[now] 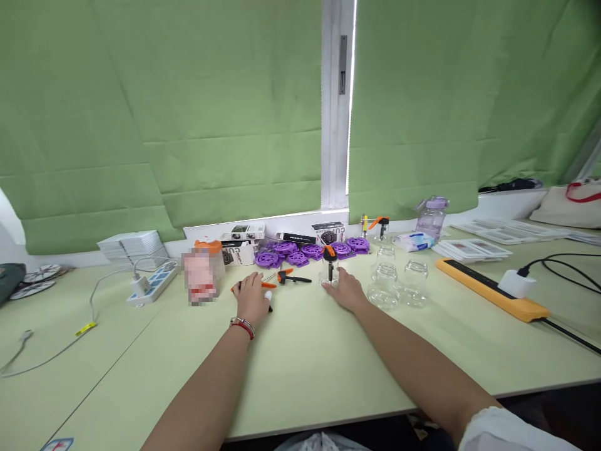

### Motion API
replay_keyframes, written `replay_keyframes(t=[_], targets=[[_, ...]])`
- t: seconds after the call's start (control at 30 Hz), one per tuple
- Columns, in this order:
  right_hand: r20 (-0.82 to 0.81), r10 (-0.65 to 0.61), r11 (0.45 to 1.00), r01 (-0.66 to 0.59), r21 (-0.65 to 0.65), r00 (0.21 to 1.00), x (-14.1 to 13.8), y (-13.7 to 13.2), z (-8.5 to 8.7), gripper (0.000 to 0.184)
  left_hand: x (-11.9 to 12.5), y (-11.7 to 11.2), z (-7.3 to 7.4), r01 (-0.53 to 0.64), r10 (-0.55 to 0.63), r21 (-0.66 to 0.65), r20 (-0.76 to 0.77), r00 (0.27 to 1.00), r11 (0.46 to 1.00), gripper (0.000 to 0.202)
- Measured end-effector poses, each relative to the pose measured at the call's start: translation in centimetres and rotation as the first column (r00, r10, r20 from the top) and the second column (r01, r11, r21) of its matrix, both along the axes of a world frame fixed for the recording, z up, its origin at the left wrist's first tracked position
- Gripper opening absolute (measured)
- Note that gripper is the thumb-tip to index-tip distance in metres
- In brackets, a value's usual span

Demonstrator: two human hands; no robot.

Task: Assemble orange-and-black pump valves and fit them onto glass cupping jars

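My right hand (346,290) is closed around the lower part of a small clear glass bottle (323,275). An orange-and-black trigger spray head (330,255) sits on top of that bottle, which stands upright on the table. My left hand (252,302) is curled over another orange-and-black spray head (238,286), partly hidden under the fingers. Between the hands lies a further spray head (293,277) with a black tube pointing right. Several clear glass bottles without spray heads (385,285) stand just right of my right hand.
Several purple plastic wheel-like holders (297,257) and cup-holder boxes (238,254) line the back. A bottle with a sprayer (381,230), a purple water bottle (431,218) and an orange power strip (491,291) are to the right. A white power strip (159,282) is at left.
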State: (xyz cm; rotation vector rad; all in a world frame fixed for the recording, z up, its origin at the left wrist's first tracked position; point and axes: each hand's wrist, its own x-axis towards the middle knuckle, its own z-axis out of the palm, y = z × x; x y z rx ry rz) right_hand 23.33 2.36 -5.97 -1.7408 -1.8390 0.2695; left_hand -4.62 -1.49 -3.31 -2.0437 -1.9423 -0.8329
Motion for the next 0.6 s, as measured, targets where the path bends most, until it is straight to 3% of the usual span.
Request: replay_keyframes(t=[0.23, 0.43, 0.6], targets=[[0.071, -0.109, 0.994, 0.11, -0.018, 0.992, 0.8, 1.6, -0.5, 0.074, -0.1, 0.2, -0.4, -0.048, 0.047, -0.078, -0.016, 0.999, 0.996, 0.046], [0.083, -0.217, 0.976, 0.218, -0.01, 0.973, 1.5, 2.5, -0.8, 0.073, 0.7, 0.0, -0.3, -0.005, -0.004, -0.11, -0.08, 0.997, 0.994, 0.043], [0.071, -0.23, 0.973, 0.231, -0.005, 0.971, 1.6, 2.6, -0.9, 0.075, 2.0, 0.1, -0.5, 0.063, -0.076, -0.084, -0.164, 0.984, 0.995, 0.04]])
